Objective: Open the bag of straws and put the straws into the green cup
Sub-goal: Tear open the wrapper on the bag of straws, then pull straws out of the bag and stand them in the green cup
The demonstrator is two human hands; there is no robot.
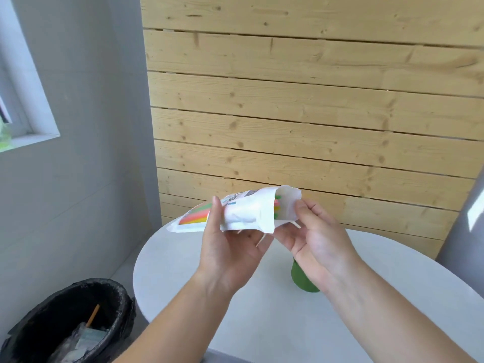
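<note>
A white paper bag of straws (243, 210) with a striped colour print is held level above the table, its mouth open to the right. Green, pink and orange straw ends (277, 206) show inside the mouth. My left hand (230, 244) grips the bag from below, thumb up across its middle. My right hand (311, 231) pinches the open mouth's edge with thumb and fingers. The green cup (301, 279) stands on the table under my right wrist, its rim hidden by that hand.
A round white table (183, 271) stands against a wooden plank wall (314, 113). A black-lined waste bin (70, 323) with rubbish in it sits on the floor at lower left. A grey wall and a window sill are at the left.
</note>
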